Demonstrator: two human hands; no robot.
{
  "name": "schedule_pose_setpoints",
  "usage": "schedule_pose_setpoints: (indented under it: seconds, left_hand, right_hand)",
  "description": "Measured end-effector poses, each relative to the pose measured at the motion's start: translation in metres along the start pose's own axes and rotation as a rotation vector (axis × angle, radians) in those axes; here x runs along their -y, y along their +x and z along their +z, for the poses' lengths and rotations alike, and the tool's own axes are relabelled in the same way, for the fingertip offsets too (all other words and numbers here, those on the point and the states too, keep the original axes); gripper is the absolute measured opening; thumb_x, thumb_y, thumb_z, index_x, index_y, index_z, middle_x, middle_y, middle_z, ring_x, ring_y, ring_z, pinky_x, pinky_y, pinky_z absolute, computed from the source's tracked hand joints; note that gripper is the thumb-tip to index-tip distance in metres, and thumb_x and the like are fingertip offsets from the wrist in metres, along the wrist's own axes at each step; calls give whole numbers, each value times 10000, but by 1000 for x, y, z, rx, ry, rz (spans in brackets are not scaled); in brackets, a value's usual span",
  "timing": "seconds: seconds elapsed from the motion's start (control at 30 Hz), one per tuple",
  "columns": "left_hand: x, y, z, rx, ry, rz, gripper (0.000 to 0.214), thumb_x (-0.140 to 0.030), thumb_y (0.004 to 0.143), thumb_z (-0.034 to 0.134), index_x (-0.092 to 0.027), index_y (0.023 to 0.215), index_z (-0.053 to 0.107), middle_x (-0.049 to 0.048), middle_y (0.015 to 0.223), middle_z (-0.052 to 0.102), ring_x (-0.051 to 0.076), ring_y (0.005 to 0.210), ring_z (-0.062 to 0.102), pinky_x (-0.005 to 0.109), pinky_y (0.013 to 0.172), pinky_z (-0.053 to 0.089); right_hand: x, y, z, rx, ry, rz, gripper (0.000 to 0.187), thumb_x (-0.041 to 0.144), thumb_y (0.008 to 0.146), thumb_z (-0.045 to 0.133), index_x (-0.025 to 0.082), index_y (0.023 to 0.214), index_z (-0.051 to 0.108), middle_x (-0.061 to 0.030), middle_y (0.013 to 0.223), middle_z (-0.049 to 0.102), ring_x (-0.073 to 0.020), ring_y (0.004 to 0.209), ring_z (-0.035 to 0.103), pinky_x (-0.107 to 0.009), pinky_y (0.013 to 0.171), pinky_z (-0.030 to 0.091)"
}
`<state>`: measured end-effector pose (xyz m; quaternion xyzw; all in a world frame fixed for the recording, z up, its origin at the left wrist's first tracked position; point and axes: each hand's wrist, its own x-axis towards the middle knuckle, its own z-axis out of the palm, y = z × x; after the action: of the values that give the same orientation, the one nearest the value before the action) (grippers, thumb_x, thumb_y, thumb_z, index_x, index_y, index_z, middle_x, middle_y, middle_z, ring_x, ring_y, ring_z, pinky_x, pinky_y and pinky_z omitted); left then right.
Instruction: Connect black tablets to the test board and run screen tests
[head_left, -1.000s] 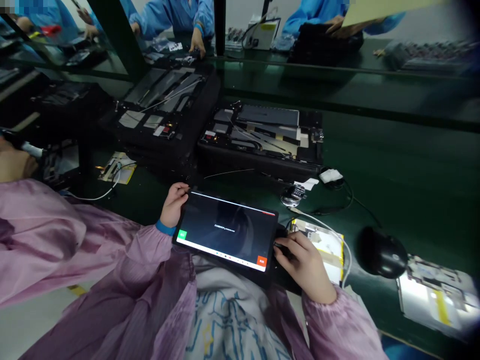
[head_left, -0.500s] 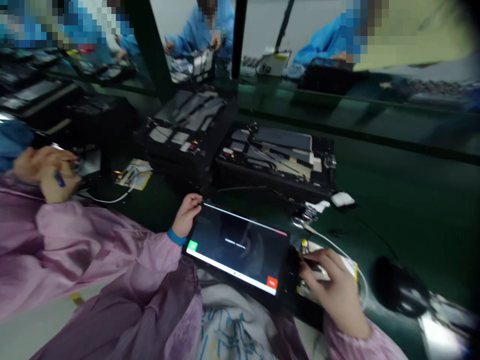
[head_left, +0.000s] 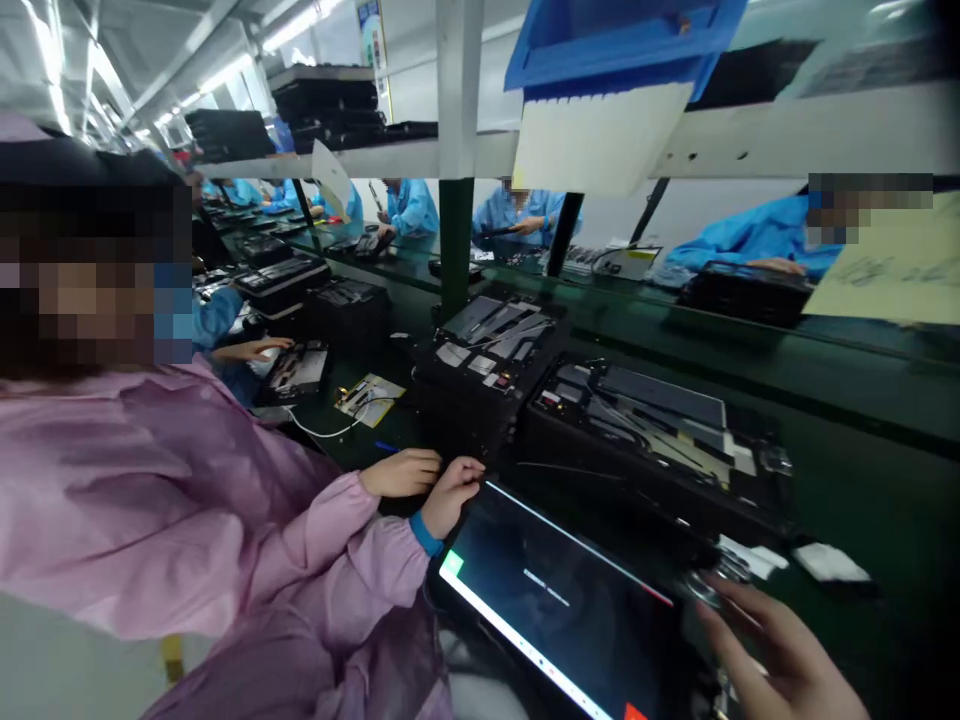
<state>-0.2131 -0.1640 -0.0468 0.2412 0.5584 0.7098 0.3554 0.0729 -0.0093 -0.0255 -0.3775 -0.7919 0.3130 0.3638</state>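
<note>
Head view: your left hand pinches the tablet at its ten-o'clock corner, and your right hand is spread open at three. It is likely stiff, slick and fragile, so hold it by the edges.

Electronics assembly line, factory floor. This is indicated by a long green bench lined with opened tablet chassis set on black trays. A lit tablet is seen at the near station. Workers in blue smocks are seated in rows opposite. Tray stacks and a blue bin are kept on the overhead rack, and strip lights are mounted above.
</note>
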Motion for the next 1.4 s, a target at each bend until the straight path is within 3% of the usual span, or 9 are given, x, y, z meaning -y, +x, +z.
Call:
schedule_pose_setpoints:
  seconds: [0.13, 0.2, 0.3, 0.5, 0.73, 0.83, 1.07, 1.23, 1.4]
  left_hand:
    - [6, 4, -3, -1, 9, -26, 268, -196, 644, 688, -187, 890, 582, 1, 834, 605, 159, 802, 553, 276, 772, 395]
    - [11, 8, -4, 2, -3, -42, 281, -210, 673, 673, -197, 940, 584, 4, 889, 614, 163, 850, 557, 276, 803, 397]
    - [16, 13, -3, 31, 20, -14, 281, -233, 702, 653, -195, 971, 582, 5, 869, 618, 166, 823, 574, 285, 791, 417]
    - [7, 8, 5, 37, -12, 4, 254, -215, 691, 641, -185, 934, 571, -4, 817, 619, 150, 747, 567, 281, 761, 415]
    - [9, -2, 3, 0, -62, -37, 202, -128, 687, 618, -174, 880, 579, -10, 758, 592, 132, 707, 541, 272, 740, 406]
    - [8, -5, 4, -14, -57, -42, 185, -108, 697, 604, -170, 869, 583, -13, 738, 584, 125, 689, 535, 265, 722, 408]
    - [2, -5, 4, -14, -32, -41, 183, -103, 694, 594, -167, 864, 572, -15, 729, 579, 115, 650, 519, 257, 678, 393]
    - [0, 1, 4, -4, -35, -91, 224, -98, 675, 619, -184, 880, 585, -18, 786, 593, 132, 752, 539, 257, 753, 394]
    - [5, 16, 7, 13, 89, -21, 237, -155, 674, 616, -191, 906, 578, -8, 811, 611, 159, 780, 566, 278, 760, 413]
  right_hand:
    - [58, -46, 25, 174, -37, -371, 239, 337, 899, 533, 235, 1104, 601, -105, 1087, 691, -277, 1030, 671, -438, 809, 583]
    - [79, -66, 43, 311, -93, -525, 307, 274, 895, 538, 206, 1193, 566, -111, 1170, 668, -289, 1198, 584, -525, 989, 492]
    - [95, -87, 68, 447, -171, -593, 341, 183, 883, 524, 173, 1223, 556, -103, 1243, 645, -279, 1308, 489, -578, 1138, 298]
    - [107, -96, 98, 443, -233, -698, 373, 247, 887, 550, 180, 1255, 554, -64, 1329, 606, -237, 1346, 439, -487, 1207, -50]
    - [109, -94, 117, 340, -336, -809, 434, 268, 879, 501, 114, 1283, 533, -113, 1284, 630, -309, 1285, 493, -526, 1185, -61]
    - [100, -97, 115, 278, -323, -839, 448, 345, 904, 479, 122, 1291, 519, -144, 1335, 585, -324, 1306, 472, -560, 1178, -9]
    - [74, -104, 95, 181, -399, -645, 417, 356, 951, 387, 161, 1301, 500, -168, 1364, 546, -369, 1387, 358, -681, 1106, 152]
    - [67, -98, 62, 222, -530, -540, 424, 359, 923, 467, 185, 1308, 500, -164, 1414, 493, -418, 1422, 254, -756, 1049, 159]
    - [58, -92, 36, 211, -580, -354, 474, 420, 876, 557, 198, 1294, 522, -154, 1427, 473, -444, 1424, 214, -769, 1047, 132]
